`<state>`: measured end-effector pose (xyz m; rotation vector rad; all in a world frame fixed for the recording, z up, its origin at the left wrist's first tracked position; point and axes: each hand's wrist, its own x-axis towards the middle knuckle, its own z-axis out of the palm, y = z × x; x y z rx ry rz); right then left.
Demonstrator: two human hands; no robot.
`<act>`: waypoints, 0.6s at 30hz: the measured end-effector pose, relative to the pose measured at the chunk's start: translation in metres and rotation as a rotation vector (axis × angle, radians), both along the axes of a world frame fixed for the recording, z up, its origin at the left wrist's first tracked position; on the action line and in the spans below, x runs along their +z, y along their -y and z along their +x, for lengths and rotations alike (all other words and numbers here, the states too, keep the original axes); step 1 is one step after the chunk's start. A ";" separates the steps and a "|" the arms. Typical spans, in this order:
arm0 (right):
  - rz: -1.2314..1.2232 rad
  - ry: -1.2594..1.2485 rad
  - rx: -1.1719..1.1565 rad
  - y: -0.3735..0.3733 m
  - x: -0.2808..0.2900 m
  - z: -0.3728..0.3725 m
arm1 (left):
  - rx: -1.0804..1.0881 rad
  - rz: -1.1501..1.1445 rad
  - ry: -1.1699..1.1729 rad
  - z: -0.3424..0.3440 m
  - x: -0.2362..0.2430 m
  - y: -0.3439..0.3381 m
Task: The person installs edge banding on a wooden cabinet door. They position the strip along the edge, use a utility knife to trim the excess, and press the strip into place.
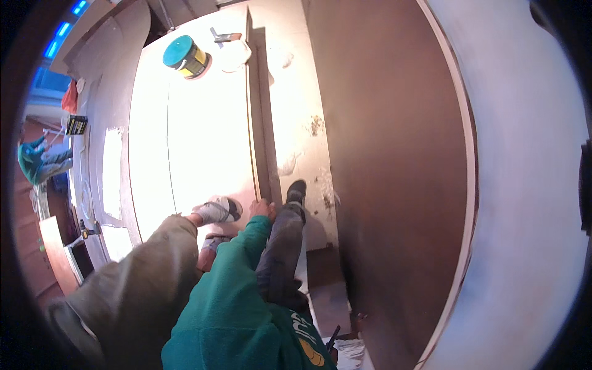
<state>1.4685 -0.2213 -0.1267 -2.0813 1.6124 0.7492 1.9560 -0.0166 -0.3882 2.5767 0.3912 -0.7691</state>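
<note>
In the head view, the left hand (263, 210) is curled around the right edge of the white board (209, 135), left of the brown panel (394, 154), the right hand unseen; a sudden shift could pinch fingers or topple the far bucket (195, 61).

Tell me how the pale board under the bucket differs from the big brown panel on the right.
The pale board is whitish and washed out by glare; the brown panel is dark and shows little glare.
The pale board has a teal-lidded bucket standing on it; no bucket stands on the brown panel.
The brown panel's right side has a pale strip; the pale board's right side is brown.
Both are broad and long.
</note>
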 end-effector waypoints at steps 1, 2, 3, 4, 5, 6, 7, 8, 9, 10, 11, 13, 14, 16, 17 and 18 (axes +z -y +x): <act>-0.007 0.008 0.041 0.006 0.008 0.035 | 0.006 0.000 -0.032 0.015 0.007 -0.003; -0.016 0.026 0.141 0.027 0.012 0.072 | 0.053 0.002 -0.054 0.023 0.013 -0.011; -0.016 0.039 0.218 0.035 0.017 0.110 | 0.020 0.008 -0.092 0.032 0.018 -0.020; -0.016 0.047 0.316 0.044 0.021 0.149 | -0.011 0.015 -0.135 0.038 0.022 -0.032; 0.005 0.064 0.381 0.052 0.024 0.188 | -0.013 0.020 -0.174 0.047 0.030 -0.045; 0.013 0.082 0.447 0.053 0.029 0.223 | -0.038 0.021 -0.219 0.056 0.039 -0.054; 0.110 0.170 0.426 0.068 0.034 0.258 | -0.020 0.023 -0.256 0.059 0.045 -0.063; 0.207 0.254 0.389 0.079 0.039 0.292 | -0.003 0.003 -0.283 0.063 0.050 -0.072; 0.126 0.403 0.526 0.089 0.029 0.299 | -0.014 -0.017 -0.312 0.071 0.053 -0.080; 0.026 0.544 0.677 0.096 0.023 0.317 | -0.010 -0.033 -0.339 0.077 0.060 -0.085; 0.022 0.600 0.740 0.103 0.022 0.332 | 0.069 -0.043 -0.317 0.081 0.075 -0.084; 0.067 0.632 0.757 0.096 0.038 0.384 | 0.097 -0.093 -0.305 0.094 0.102 -0.086; 0.098 0.629 0.734 0.095 0.042 0.406 | 0.115 -0.121 -0.301 0.094 0.107 -0.085; 0.252 0.594 0.460 0.094 0.035 0.430 | 0.187 -0.165 -0.276 0.080 0.104 -0.085; 0.323 0.580 0.241 0.097 0.024 0.439 | 0.221 -0.185 -0.265 0.072 0.105 -0.086; 0.356 0.611 0.159 0.094 0.023 0.455 | 0.233 -0.227 -0.271 0.071 0.108 -0.086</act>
